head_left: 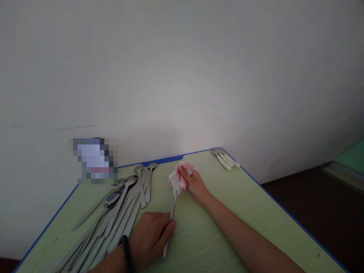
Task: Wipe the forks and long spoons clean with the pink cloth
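My left hand (pixel 152 237) grips the handle of a metal spoon (pixel 170 223) low on the green table (pixel 256 212), fingers closed round it. My right hand (pixel 193 184) is closed on a white and pink cloth (pixel 178 178) that wraps the spoon's far end. The spoon points away from me, slanting slightly right. A black bracelet (pixel 126 252) sits on my left wrist.
Several metal spoons (pixel 122 212) lie in a loose row at the left of the table. A few white-handled utensils (pixel 226 158) rest at the far right corner. A blurred-out object (pixel 95 159) stands at the far left edge. A white wall rises behind the blue-edged table.
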`<state>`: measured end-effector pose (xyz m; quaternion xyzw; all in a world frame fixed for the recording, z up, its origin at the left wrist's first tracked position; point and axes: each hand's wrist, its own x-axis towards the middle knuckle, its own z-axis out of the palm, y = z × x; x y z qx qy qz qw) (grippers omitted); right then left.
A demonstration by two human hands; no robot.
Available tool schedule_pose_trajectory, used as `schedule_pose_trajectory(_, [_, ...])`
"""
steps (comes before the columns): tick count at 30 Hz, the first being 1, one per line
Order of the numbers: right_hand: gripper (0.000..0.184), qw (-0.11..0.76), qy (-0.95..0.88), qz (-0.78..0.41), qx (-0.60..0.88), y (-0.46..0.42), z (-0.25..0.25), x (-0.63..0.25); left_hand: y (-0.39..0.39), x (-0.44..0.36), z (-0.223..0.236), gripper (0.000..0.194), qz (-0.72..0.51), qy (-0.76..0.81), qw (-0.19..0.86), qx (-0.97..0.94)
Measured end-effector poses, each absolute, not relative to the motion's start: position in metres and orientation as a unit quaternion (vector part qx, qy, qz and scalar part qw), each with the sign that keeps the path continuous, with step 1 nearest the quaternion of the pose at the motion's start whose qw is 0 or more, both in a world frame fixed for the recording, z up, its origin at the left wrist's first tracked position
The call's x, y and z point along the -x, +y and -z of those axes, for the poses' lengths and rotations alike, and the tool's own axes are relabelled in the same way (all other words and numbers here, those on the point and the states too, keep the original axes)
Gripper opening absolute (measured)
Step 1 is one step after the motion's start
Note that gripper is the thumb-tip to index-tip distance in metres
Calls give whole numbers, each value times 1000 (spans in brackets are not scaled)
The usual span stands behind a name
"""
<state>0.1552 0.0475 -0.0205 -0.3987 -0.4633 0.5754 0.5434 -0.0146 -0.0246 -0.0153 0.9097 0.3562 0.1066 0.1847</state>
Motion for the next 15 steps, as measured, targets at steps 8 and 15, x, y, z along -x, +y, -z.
schedule_pose_trajectory(8, [43,502,-515,-532,447,48,23,-156,-25,14,17,38,-96,362,168,-912])
schedule_pose_trajectory(15, [44,477,-547,-523,447,47,23,-156,-25,12,16,35,-88,363,163,-913])
